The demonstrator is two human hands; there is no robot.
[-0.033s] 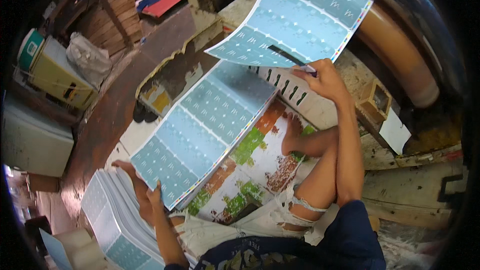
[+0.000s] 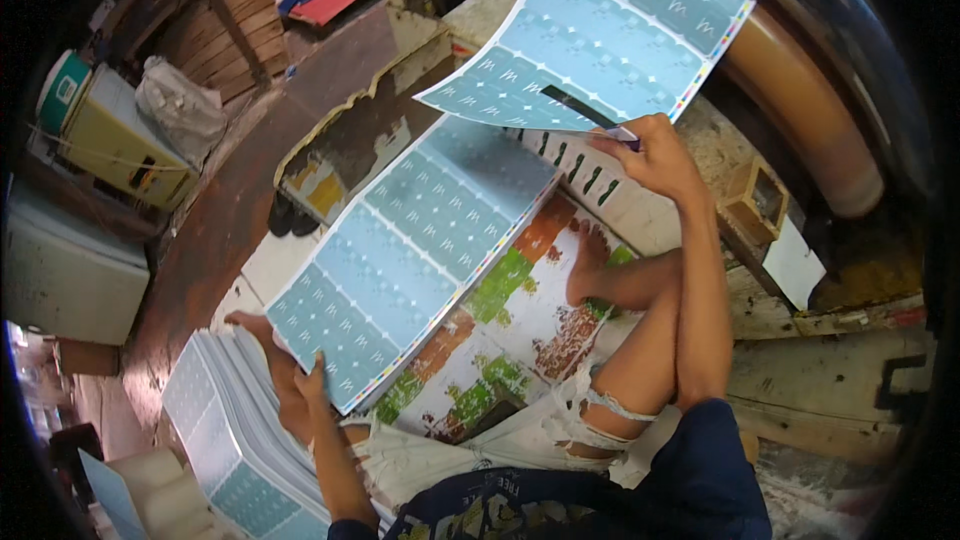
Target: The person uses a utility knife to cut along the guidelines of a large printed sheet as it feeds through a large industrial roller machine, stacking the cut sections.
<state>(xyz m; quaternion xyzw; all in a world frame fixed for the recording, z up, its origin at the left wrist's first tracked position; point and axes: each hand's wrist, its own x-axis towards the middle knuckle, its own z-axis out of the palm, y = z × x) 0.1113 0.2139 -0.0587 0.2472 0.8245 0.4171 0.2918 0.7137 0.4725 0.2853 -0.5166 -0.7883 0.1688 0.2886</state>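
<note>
A stack of blue-green printed sheets (image 2: 400,250) lies slanting between my legs. My left hand (image 2: 313,388) grips its near left corner, thumb on top and the other fingers hidden. My right hand (image 2: 655,160) is closed at the near edge of a raised printed sheet (image 2: 610,30), which curves up toward the machine at the far right. A flat dark strip (image 2: 575,105) lies across that sheet's near edge and runs to my right fingers, where a purple end shows. I cannot make out whether the fingers also pinch the sheet.
A thick pile of printed sheets (image 2: 220,410) stands by my left leg. A large brown roller (image 2: 810,100) and a small wooden box (image 2: 755,202) are at the right. Under my legs is a worn, colour-patched board (image 2: 510,340). A yellowish box (image 2: 125,145) stands far left.
The whole scene shifts very slightly in the view. Both hands keep their places on the sheets and the dark strip.
</note>
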